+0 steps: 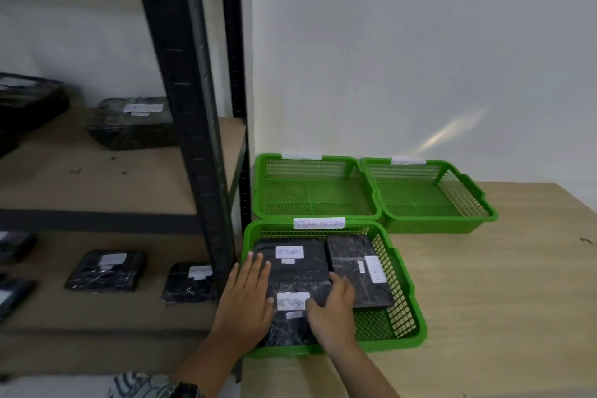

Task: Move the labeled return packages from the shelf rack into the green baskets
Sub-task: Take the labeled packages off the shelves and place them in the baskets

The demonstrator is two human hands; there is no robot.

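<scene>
I observe the left hand (245, 297) and right hand (332, 307), fingers extended and gripping nothing, resting flat on the front labeled return package (292, 300) inside the near green basket (389, 344) on the wooden surface (484, 300).

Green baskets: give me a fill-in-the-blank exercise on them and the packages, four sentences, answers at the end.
1. The near green basket holds ____ black packages.
2. The far left basket and far right basket are both ____.
3. The black shelf rack stands to the baskets' ____.
4. Counting the left hand and right hand, the number of hands touching the front package is ____.

Answers: three; empty; left; two.
</scene>
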